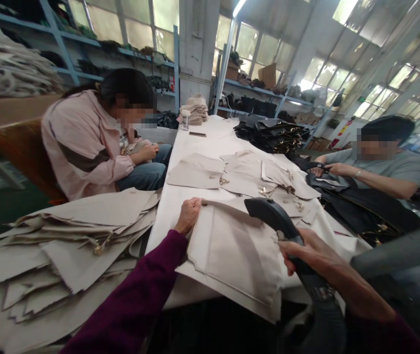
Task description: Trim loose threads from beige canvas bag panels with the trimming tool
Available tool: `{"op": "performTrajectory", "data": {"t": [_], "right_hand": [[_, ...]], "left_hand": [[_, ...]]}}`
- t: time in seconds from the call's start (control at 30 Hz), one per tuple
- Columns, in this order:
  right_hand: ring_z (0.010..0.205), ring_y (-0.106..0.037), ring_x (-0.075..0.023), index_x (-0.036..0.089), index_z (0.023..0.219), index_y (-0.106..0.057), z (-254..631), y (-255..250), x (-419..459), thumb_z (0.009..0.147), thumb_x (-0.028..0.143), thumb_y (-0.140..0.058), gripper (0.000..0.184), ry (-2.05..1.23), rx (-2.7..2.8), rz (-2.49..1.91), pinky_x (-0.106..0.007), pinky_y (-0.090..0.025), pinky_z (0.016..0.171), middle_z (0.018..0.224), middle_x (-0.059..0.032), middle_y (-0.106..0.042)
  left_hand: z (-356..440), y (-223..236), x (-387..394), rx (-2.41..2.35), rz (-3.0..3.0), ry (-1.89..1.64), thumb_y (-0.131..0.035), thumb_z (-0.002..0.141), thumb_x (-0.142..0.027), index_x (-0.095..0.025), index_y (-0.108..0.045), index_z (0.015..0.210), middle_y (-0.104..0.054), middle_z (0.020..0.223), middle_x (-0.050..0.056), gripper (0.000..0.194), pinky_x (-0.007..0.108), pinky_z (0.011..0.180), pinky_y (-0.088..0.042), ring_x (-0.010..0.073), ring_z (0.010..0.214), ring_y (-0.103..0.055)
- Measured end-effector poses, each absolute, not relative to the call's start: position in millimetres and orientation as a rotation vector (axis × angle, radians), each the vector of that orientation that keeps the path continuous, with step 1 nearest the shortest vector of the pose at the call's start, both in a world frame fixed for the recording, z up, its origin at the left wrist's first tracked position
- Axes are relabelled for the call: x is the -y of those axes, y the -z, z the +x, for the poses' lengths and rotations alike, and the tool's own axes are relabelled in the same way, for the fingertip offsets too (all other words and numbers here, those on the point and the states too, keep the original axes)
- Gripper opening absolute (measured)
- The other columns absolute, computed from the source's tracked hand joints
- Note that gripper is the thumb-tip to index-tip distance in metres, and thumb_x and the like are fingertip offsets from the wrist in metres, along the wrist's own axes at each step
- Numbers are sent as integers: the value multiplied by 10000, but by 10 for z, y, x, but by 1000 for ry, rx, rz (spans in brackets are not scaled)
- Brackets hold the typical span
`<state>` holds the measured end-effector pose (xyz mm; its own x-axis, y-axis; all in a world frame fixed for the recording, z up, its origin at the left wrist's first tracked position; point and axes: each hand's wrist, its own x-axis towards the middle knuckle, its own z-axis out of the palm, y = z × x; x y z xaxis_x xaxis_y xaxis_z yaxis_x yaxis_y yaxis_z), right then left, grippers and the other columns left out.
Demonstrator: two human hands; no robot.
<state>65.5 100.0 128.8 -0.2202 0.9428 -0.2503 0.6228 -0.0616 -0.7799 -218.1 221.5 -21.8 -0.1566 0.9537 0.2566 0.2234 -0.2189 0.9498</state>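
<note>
Currently, left hand on a beige fabric panel, grip unclear — right hand closed around a black handheld steamer

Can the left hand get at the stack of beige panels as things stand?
Probably yes: the left hand sits on the beige panel, and the stacked panels lie right beside its maroon sleeve, with nothing standing between them.

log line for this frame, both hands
left hand: on beige fabric panel | right hand: grips black handheld device | beside: stacked beige panels
</note>
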Motion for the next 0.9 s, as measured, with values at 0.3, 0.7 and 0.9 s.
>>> {"op": "performTrajectory", "data": {"t": [0.3,0.7,0.9], "right_hand": [[482,-566,-153,192,653,-486,1627,-1149,119,847,345,-500,247,-1270,1753,-1827,-247,-450,525,483,19,-583],[486,-497,-112,190,766,-510,1484,-603,513,779,271,-553,93,-1428,1753,-1710,-195,-392,473,569,59,-514],[548,-567,-183,241,650,-547,1607,-683,372,806,397,-546,221,-1344,1822,-1713,-259,-456,550,534,19,-564]], "left_hand": [[-2160,229,-2149,-1539,1642,-1328,-551,712,-322,-163,-719,785,-720,919,69,242,289,833,-466,224,883,-619],[-2084,213,-1966,-1502,1559,-1385,-587,687,-314,-150,-701,794,-705,977,81,227,328,911,-442,230,1007,-589],[-2139,232,-1804,-1621,1304,-1454,-635,642,-288,-130,-649,749,-656,726,38,191,263,700,-467,179,762,-607]]}}
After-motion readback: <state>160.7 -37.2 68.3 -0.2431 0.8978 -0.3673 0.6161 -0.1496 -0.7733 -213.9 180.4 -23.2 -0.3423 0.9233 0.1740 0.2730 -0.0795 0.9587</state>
